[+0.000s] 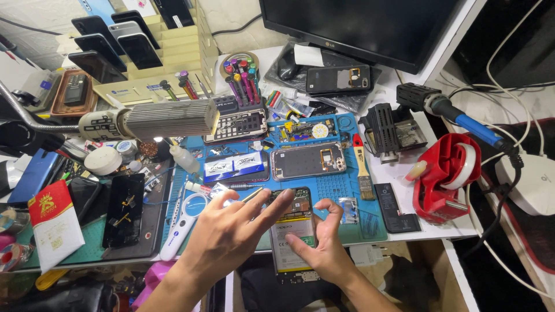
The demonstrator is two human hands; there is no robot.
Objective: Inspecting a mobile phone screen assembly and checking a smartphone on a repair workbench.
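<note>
An opened phone [293,231] with its back off lies on the blue work mat [347,185], its battery and circuit board exposed. My left hand [228,234] holds thin metal tweezers [252,195] and stretches its fingers over the top of the phone. My right hand [324,240] grips the phone's right edge, thumb on the battery. Another phone frame [307,160] lies just behind on the mat.
A lamp head [167,118] on a flexible arm hangs at the left. A brush [362,167], a loose battery [388,199], a red tape dispenser [448,173], a soldering iron [462,118], screwdrivers [243,81], a black screen panel [122,211] and a monitor [370,26] surround the mat.
</note>
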